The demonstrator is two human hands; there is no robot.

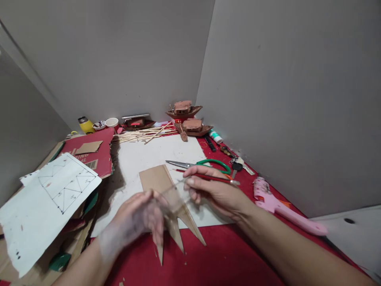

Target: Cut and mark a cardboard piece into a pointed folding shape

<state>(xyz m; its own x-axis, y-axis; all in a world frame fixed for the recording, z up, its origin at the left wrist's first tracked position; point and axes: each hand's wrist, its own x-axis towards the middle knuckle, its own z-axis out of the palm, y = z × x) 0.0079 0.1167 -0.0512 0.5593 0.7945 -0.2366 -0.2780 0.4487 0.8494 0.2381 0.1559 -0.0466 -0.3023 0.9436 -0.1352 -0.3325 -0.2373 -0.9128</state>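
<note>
My right hand (212, 190) is closed in a pinch around one end of a blurred, see-through strip (175, 198), whose kind I cannot make out. The strip reaches toward my left hand (143, 214), which motion smears, so its grip is unclear. Beneath both lies a piece of brown cardboard (154, 176) with a straight far edge and pointed, zigzag near end. A dark red pencil (214, 175) lies just beyond my right fingers. Past it rest scissors (190, 164) with green handles, blades toward the left.
A paper with a drawn zigzag (71, 182) lies over cardboard at left. Thin wooden sticks (139, 136) and model boats (193, 126) stand at the back. Keys (238, 165) and a pink glue gun (285, 210) lie along the right wall. White board (127, 155) covers part of the red table (214, 254).
</note>
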